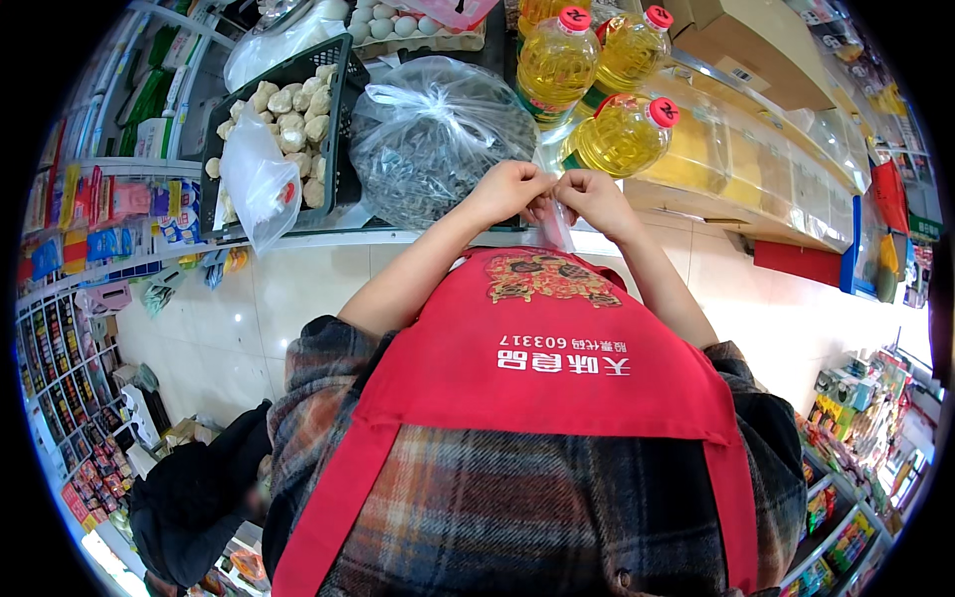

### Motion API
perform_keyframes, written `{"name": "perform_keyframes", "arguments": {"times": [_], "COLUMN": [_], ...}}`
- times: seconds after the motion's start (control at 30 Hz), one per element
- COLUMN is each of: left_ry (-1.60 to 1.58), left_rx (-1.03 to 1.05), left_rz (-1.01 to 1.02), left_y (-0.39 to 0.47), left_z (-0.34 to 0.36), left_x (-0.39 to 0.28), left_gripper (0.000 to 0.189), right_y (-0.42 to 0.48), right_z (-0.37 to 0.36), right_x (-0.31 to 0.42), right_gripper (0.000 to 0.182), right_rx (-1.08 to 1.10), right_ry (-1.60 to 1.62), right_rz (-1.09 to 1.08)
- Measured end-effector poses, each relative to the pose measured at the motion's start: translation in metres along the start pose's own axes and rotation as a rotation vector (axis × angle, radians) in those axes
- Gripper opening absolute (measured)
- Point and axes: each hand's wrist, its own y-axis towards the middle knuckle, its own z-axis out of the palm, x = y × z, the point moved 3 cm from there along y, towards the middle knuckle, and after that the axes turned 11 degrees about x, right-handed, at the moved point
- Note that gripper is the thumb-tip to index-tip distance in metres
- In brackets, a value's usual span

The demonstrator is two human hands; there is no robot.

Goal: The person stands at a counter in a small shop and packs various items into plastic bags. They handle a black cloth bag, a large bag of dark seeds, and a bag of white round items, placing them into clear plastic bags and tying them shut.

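My left hand (512, 192) and my right hand (595, 201) meet at the counter's front edge, fingertips pinching a thin clear plastic bag (557, 224) that hangs between them over the red apron. What the bag holds cannot be made out. Left of my hands lies a large clear bag of dark dried food (440, 142). Farther left, a dark plastic crate (339, 142) holds pale brown lumpy pieces (298, 104), with a small white plastic bag (261, 175) on top. Just beyond my right hand, a bottle of yellow oil (615, 138) leans over.
More oil bottles (556, 63) stand behind. An egg tray (418, 45) is at the back, and a cardboard box (746, 52) rests above clear-fronted bins (739, 164) on the right. Hanging packets (112, 198) line the left shelves. Another person in black (194, 500) is at lower left.
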Motion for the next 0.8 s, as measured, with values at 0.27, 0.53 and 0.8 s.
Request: {"name": "perform_keyframes", "arguments": {"times": [0.27,0.53,0.8], "left_ry": [-0.002,0.325,0.891], "left_rx": [-0.037,-0.137,-0.423], "left_rz": [0.076,0.000,0.086], "left_y": [0.011,-0.025,-0.036], "left_z": [-0.001,-0.007,-0.013], "left_x": [0.013,-0.003,-0.014], "left_gripper": [0.029,0.024,0.021], "right_y": [0.002,-0.031,-0.032], "right_z": [0.003,-0.016,-0.010], "right_x": [-0.001,0.019,0.018], "right_gripper": [0.019,0.015,0.013], "right_rx": [-0.143,-0.349,-0.527], "right_ry": [-0.308,-0.936,-1.078], "right_rz": [0.004,0.078,0.120]}}
